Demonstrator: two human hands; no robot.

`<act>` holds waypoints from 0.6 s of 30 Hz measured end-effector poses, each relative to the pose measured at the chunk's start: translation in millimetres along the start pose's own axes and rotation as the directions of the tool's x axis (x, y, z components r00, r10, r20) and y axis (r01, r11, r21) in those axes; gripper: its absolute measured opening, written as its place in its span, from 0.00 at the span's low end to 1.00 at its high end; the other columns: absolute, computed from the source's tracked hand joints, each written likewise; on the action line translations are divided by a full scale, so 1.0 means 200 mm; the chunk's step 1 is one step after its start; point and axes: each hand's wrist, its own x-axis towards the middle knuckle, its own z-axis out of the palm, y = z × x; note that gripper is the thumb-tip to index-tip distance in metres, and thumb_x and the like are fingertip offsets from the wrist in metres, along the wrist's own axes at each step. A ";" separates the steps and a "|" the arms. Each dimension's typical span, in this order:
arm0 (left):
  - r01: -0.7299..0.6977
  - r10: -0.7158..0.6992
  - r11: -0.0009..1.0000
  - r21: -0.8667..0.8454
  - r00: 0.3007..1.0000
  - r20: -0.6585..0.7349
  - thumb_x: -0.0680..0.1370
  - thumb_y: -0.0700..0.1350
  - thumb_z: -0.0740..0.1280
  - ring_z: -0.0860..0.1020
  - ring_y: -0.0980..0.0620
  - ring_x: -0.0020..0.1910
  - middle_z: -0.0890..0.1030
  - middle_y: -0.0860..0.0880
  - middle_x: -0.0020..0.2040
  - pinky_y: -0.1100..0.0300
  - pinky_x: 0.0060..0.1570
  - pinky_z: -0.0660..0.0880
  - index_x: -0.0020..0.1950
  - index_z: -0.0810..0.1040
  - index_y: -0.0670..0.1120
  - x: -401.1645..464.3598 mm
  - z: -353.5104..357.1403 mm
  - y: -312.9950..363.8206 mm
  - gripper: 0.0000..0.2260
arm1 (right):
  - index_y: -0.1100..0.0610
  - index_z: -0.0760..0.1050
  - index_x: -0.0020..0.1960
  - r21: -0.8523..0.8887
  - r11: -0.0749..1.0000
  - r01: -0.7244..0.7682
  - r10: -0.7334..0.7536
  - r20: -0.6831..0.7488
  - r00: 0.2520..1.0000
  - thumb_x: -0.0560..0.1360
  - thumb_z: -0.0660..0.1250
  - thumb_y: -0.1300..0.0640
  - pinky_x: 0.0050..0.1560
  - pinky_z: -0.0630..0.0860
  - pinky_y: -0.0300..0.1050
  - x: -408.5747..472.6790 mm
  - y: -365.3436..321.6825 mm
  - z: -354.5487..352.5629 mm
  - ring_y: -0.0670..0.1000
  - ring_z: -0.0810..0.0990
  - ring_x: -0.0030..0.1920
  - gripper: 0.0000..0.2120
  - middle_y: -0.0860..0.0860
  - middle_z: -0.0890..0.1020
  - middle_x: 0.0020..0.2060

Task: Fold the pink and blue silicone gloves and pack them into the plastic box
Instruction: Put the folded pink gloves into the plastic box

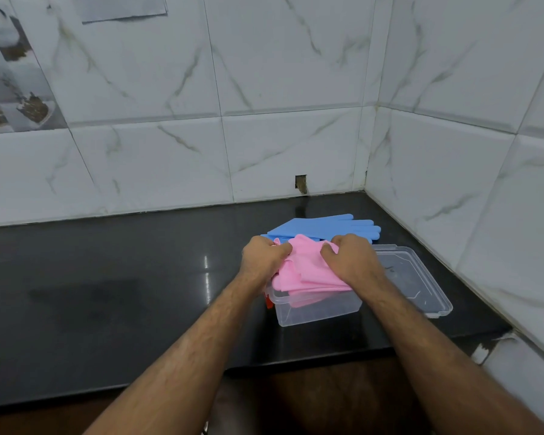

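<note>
Folded pink silicone gloves [308, 271] lie bunched over the top of the clear plastic box [314, 312], partly down inside it. My left hand [264, 255] grips their left side with curled fingers. My right hand [349, 259] grips their right side the same way. Blue silicone gloves [327, 227] lie flat on the black counter just behind the box, fingers pointing right.
The box's clear lid [418, 277] lies on the black counter [107, 277] to the right of the box. A small red clip [269, 301] shows at the box's left end. Tiled walls meet in a corner at the back right. The counter's front edge runs close below the box.
</note>
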 end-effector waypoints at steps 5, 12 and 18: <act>-0.029 0.024 0.992 0.125 0.999 0.042 0.75 0.46 0.72 0.77 0.49 0.37 0.78 0.45 0.37 0.56 0.35 0.71 0.40 0.77 0.42 -0.01 0.00 0.03 0.09 | 0.57 0.84 0.54 -0.111 0.994 0.016 -0.009 0.060 0.998 0.80 0.61 0.46 0.57 0.77 0.50 0.02 -0.01 0.00 0.50 0.77 0.44 0.18 0.52 0.85 0.46; -0.169 0.170 0.984 0.050 0.985 -0.012 0.75 0.45 0.69 0.72 0.46 0.32 0.75 0.42 0.33 0.54 0.32 0.66 0.36 0.74 0.39 -0.07 0.00 -0.01 0.12 | 0.51 0.78 0.59 0.058 0.997 0.055 -0.057 0.027 0.998 0.79 0.65 0.43 0.52 0.76 0.49 0.03 0.05 0.01 0.49 0.80 0.48 0.15 0.49 0.84 0.50; -0.213 0.209 0.970 -0.115 0.977 -0.047 0.74 0.48 0.68 0.75 0.49 0.33 0.78 0.45 0.34 0.54 0.33 0.68 0.41 0.77 0.34 -0.08 0.00 -0.04 0.15 | 0.49 0.70 0.69 0.553 0.833 0.018 0.027 -0.072 0.997 0.75 0.74 0.44 0.39 0.69 0.39 0.01 0.10 -0.05 0.45 0.78 0.42 0.26 0.48 0.78 0.41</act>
